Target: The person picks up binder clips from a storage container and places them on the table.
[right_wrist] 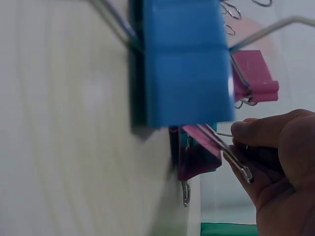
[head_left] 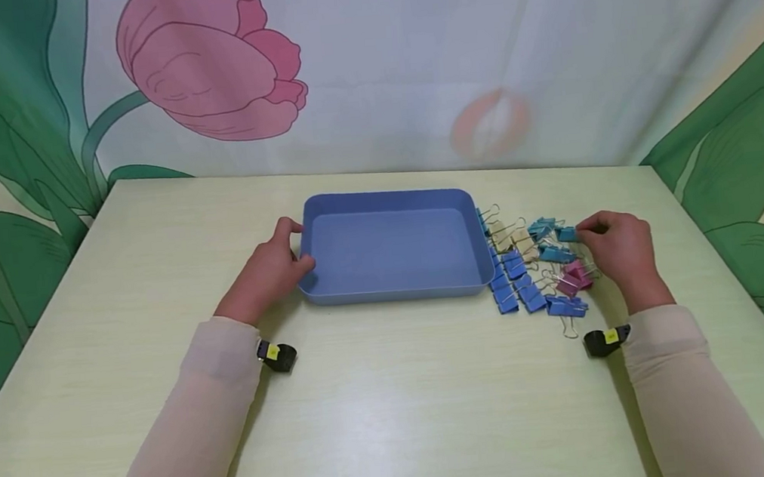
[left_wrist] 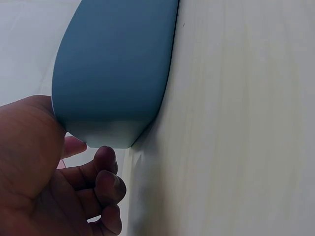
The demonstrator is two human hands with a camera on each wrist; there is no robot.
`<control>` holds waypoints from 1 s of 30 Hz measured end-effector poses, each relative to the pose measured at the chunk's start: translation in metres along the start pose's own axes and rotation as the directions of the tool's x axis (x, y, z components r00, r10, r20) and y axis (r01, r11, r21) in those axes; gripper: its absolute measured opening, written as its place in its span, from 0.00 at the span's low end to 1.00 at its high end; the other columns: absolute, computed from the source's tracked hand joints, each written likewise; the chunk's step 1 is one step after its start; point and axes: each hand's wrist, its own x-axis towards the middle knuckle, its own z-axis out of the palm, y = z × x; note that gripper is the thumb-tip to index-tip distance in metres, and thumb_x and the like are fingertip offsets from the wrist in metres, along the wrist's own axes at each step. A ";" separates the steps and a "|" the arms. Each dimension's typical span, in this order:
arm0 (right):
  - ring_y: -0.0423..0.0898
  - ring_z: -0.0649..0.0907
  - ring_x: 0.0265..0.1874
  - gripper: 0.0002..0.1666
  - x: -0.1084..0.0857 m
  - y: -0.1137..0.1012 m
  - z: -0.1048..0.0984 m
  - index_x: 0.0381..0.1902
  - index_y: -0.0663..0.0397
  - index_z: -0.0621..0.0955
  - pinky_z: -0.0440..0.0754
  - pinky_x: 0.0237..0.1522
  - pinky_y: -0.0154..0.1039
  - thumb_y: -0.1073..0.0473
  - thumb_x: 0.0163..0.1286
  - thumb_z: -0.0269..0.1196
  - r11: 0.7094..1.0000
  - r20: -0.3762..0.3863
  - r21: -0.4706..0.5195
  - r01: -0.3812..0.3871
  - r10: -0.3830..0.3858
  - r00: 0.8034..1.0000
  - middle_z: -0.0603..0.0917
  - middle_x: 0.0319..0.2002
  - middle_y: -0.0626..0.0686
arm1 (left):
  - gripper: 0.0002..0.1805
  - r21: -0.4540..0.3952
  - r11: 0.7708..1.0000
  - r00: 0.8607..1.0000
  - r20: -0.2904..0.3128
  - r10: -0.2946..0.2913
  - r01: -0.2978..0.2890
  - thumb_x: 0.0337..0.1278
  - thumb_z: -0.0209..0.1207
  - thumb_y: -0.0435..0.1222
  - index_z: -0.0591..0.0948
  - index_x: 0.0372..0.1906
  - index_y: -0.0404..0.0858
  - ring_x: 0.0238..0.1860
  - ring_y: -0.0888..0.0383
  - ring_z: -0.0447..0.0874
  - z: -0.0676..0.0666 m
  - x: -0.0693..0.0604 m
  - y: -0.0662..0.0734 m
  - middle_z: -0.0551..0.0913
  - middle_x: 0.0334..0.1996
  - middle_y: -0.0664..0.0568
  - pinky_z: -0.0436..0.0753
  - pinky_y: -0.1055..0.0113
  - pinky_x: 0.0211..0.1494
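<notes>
A shallow blue tray [head_left: 397,252] lies on the table. My left hand [head_left: 267,271] grips its left end, thumb over the rim and index finger at the outer side; in the left wrist view the other fingers [left_wrist: 109,187] curl beside the tray's corner. Beyond the tray's right end, my right hand [head_left: 621,248] pinches a teal binder clip [head_left: 566,234] between thumb and fingers. That clip is mostly hidden in the right wrist view, where a blue binder clip [right_wrist: 189,64] fills the foreground and pink binder clips [right_wrist: 256,76] show behind it.
Several binder clips crowd the tray's right side: blue ones [head_left: 530,295] in front, cream ones [head_left: 522,241] behind, more teal ones [head_left: 556,254] and pink ones [head_left: 573,279] nearer my right hand. A printed curtain [head_left: 395,71] hangs along the table's back edge.
</notes>
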 end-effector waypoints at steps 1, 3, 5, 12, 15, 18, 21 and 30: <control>0.60 0.79 0.47 0.15 -0.001 -0.001 -0.001 0.46 0.62 0.83 0.76 0.46 0.53 0.56 0.72 0.56 1.000 0.009 -0.001 -0.004 0.004 1.000 0.84 0.48 0.65 | 0.31 -0.003 1.000 1.000 0.002 -0.005 0.005 0.63 0.49 0.41 0.55 0.69 0.41 0.32 0.50 0.74 0.000 0.000 0.000 0.78 0.36 0.41 0.72 0.63 0.35; 0.60 0.78 0.47 0.15 -0.002 -0.004 -0.002 0.46 0.61 0.83 0.76 0.45 0.53 0.57 0.72 0.57 1.000 0.027 -0.007 -0.008 0.009 1.000 0.83 0.48 0.65 | 0.31 -0.002 1.000 1.000 0.002 -0.011 0.011 0.63 0.49 0.41 0.55 0.69 0.42 0.33 0.50 0.74 -0.001 0.000 0.001 0.78 0.36 0.41 0.72 0.63 0.35; 0.60 0.78 0.47 0.15 -0.004 -0.006 -0.002 0.46 0.61 0.83 0.76 0.45 0.53 0.57 0.72 0.57 1.000 0.042 -0.011 -0.010 0.010 0.999 0.83 0.49 0.65 | 0.31 -0.003 1.000 1.000 0.002 -0.016 0.016 0.63 0.49 0.42 0.55 0.69 0.42 0.34 0.50 0.74 -0.001 0.000 0.001 0.78 0.37 0.41 0.72 0.63 0.36; 0.60 0.79 0.46 0.14 -0.006 -0.007 -0.002 0.45 0.61 0.83 0.77 0.45 0.54 0.57 0.72 0.57 1.000 0.041 -0.025 0.016 -0.015 0.999 0.84 0.47 0.65 | 0.31 0.001 1.000 1.000 -0.002 0.011 -0.011 0.63 0.49 0.41 0.55 0.69 0.41 0.32 0.50 0.74 0.000 0.002 -0.002 0.78 0.35 0.41 0.72 0.63 0.35; 0.60 0.80 0.46 0.14 -0.007 -0.006 -0.002 0.45 0.61 0.83 0.78 0.46 0.54 0.57 0.72 0.57 0.999 0.036 -0.027 0.021 -0.020 0.999 0.84 0.47 0.65 | 0.31 0.004 1.000 1.000 -0.002 0.015 -0.015 0.63 0.49 0.41 0.56 0.68 0.40 0.32 0.50 0.74 0.000 0.002 -0.002 0.79 0.35 0.41 0.72 0.63 0.35; 0.61 0.79 0.47 0.15 -0.007 -0.005 -0.002 0.46 0.61 0.83 0.78 0.47 0.55 0.57 0.72 0.57 1.000 0.040 -0.025 0.015 -0.014 0.999 0.84 0.48 0.65 | 0.31 0.002 1.000 1.000 -0.001 0.012 -0.012 0.63 0.49 0.40 0.56 0.69 0.40 0.32 0.51 0.74 0.000 0.001 0.000 0.79 0.35 0.41 0.72 0.63 0.36; 0.61 0.79 0.48 0.15 -0.006 -0.005 -0.003 0.47 0.61 0.82 0.78 0.48 0.55 0.56 0.72 0.57 1.000 0.047 -0.024 0.009 -0.008 0.999 0.83 0.49 0.65 | 0.31 0.001 1.000 1.000 -0.003 0.018 -0.018 0.63 0.49 0.41 0.56 0.69 0.40 0.32 0.51 0.74 0.000 0.000 0.001 0.79 0.35 0.41 0.72 0.63 0.35; 0.61 0.79 0.48 0.15 -0.008 -0.005 -0.003 0.49 0.62 0.82 0.79 0.48 0.55 0.59 0.72 0.57 1.000 0.065 -0.013 0.028 -0.027 0.998 0.82 0.50 0.66 | 0.31 0.015 1.000 1.000 0.008 0.019 -0.019 0.63 0.49 0.41 0.56 0.68 0.40 0.32 0.51 0.74 -0.002 -0.001 0.001 0.79 0.36 0.41 0.72 0.63 0.35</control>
